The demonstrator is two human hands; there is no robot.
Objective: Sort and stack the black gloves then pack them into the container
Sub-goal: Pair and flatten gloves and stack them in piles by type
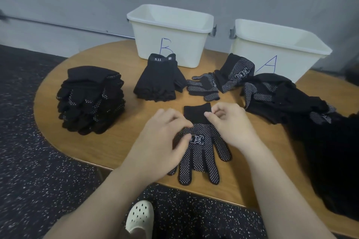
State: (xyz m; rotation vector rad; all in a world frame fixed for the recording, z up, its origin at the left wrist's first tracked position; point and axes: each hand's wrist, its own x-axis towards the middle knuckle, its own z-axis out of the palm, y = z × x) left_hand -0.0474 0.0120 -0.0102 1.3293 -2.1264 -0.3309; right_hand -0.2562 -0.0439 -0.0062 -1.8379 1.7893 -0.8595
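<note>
A black glove with white grip dots (pixel 202 151) lies flat near the table's front edge, cuff pointing away from me. My left hand (pixel 165 141) rests on its left side, fingers curled over the palm area. My right hand (pixel 231 124) sits by the cuff with thumb and forefinger pinching its right edge. A tall stack of dotted gloves (pixel 91 101) stands at the left. A stack of fingerless gloves marked 5.11 (pixel 158 81) lies before container B (pixel 171 35). Loose dotted gloves (pixel 217 83) lie in front of container A (pixel 279 50).
An unsorted heap of black gloves (pixel 281 99) spreads over the table's right side, running into a dark mass at the right edge. The wooden table (pixel 120 141) is rounded at the left. A white shoe (pixel 139 217) shows below on the speckled floor.
</note>
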